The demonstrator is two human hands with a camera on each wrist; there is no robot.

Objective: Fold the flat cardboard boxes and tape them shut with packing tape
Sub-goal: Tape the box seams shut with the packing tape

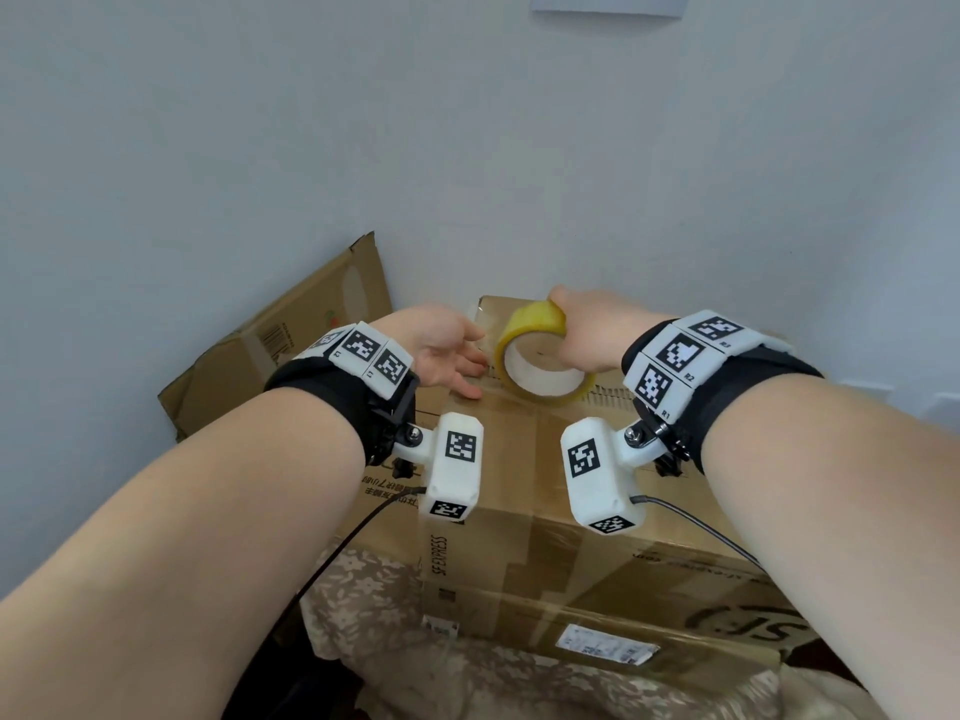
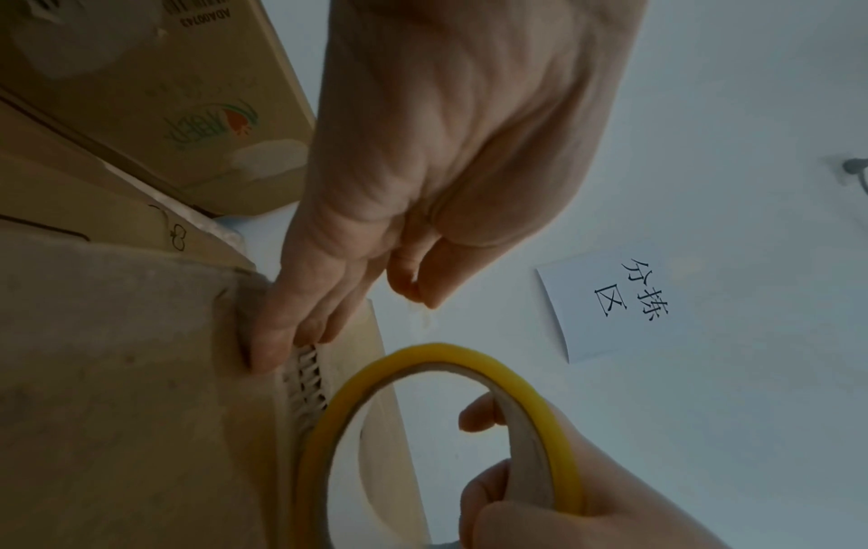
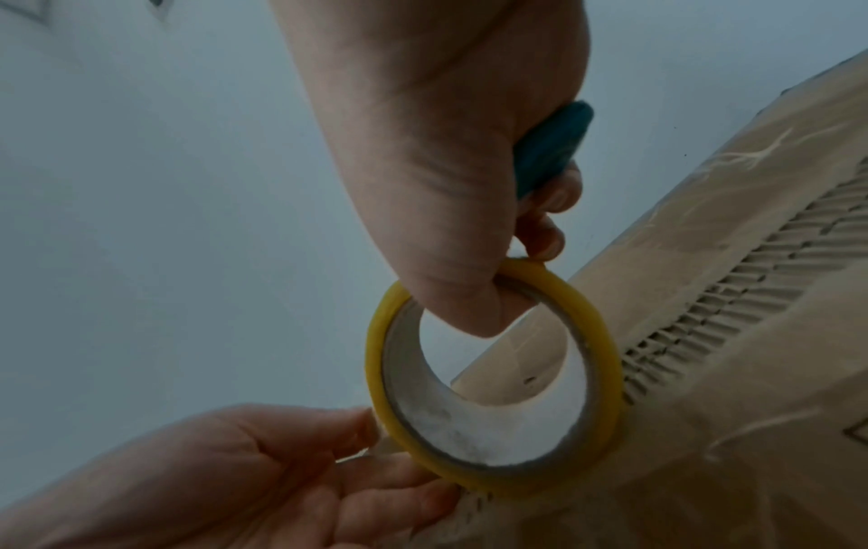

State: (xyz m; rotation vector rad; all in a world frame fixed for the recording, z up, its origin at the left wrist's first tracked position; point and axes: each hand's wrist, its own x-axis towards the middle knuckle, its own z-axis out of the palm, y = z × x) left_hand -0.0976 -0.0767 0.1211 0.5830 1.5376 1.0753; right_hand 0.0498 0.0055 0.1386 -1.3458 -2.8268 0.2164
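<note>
right hand [image 1: 587, 330] grips the light, stiff tape roll [image 1: 540, 361] through its core; left hand [image 1: 447, 356] spread flat, pressing the box [image 1: 519, 459] seam.

This looks like a parcel sorting or packing corner, set up in a plain room. A paper sign [image 2: 615, 297] taped to the bare white wall [image 1: 467, 148] beyond the hands reads "分拣区", sorting area. The box [image 1: 519, 459] under the hands is printed "SF EXPRESS", and another box [image 1: 649, 631] below it carries a shipping label [image 1: 605, 644]. A flattened carton [image 1: 291, 340] leans on the wall to the left of the left hand [image 1: 441, 350]. The boxes rest on a flower-patterned cloth [image 1: 374, 579], a homely touch.
</note>
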